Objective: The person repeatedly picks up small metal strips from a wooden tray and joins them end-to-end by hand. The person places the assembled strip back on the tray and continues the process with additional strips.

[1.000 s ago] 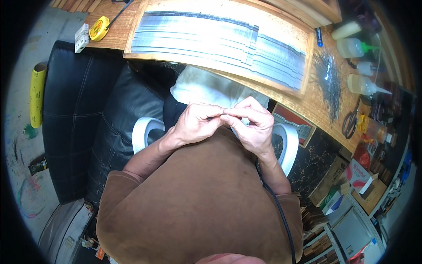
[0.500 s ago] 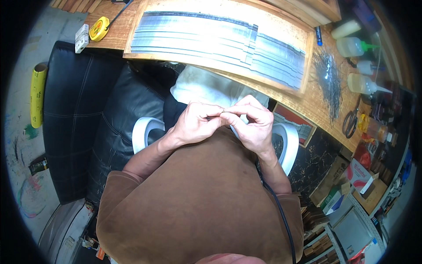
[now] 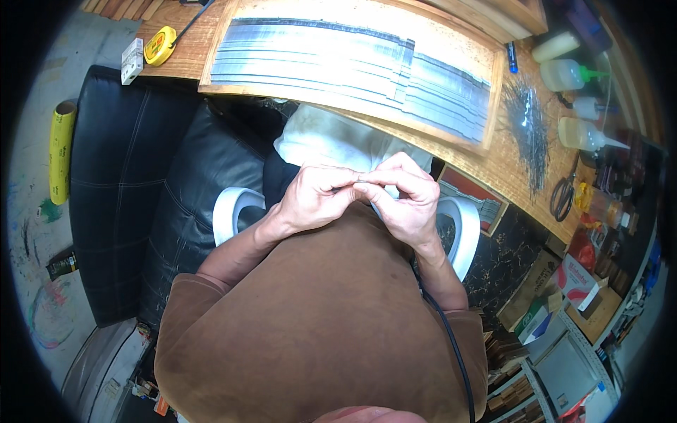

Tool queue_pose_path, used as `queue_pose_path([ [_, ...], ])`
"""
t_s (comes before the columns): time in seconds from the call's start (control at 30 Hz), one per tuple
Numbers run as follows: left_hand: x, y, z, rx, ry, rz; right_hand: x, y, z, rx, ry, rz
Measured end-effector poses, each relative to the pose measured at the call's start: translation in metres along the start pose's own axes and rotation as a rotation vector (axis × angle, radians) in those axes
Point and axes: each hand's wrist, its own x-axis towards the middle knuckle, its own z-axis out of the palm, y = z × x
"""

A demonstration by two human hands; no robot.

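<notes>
Head view: left hand (image 3: 314, 201) and right hand (image 3: 405, 201) pinch a thin metal piece (image 3: 361, 180).

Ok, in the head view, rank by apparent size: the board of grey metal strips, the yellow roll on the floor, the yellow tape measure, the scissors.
Largest to smallest:
1. board of grey metal strips
2. yellow roll
3. scissors and yellow tape measure look alike; fisheye bending near the rim makes ranking them unsure.

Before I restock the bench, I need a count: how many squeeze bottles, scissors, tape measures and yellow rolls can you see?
Squeeze bottles: 3 (green-capped bottle, small bottle, yellowish bottle)
Scissors: 1
Yellow tape measure: 1
Yellow roll on the floor: 1
Total: 6
</notes>
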Motion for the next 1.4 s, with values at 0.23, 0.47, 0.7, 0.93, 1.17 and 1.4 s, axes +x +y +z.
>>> queue_pose_path([
  [0.23,-0.001,-0.002,-0.001,-0.017,0.001,0.025,0.0,0.001,-0.001,-0.007,0.001,-0.03],
  [0.47,0.001,0.001,0.001,-0.032,-0.01,-0.037,0.001,0.001,-0.002,-0.004,0.025,-0.04],
  [0.7,0.028,0.021,0.01,-0.226,0.189,-0.088,-0.008,-0.017,-0.045,-0.223,0.182,-0.031],
  [0.93,0.161,0.058,0.091,-0.337,-0.242,-0.17,-0.023,-0.021,-0.056,-0.276,0.112,-0.044],
  [1.17,0.16,0.04,0.107,-0.238,-0.019,0.079,-0.033,-0.032,-0.054,-0.272,0.192,0.012],
  [1.4,0.083,0.041,0.009,-0.003,-0.44,0.127,0.001,-0.044,-0.06,-0.269,0.235,-0.166],
])
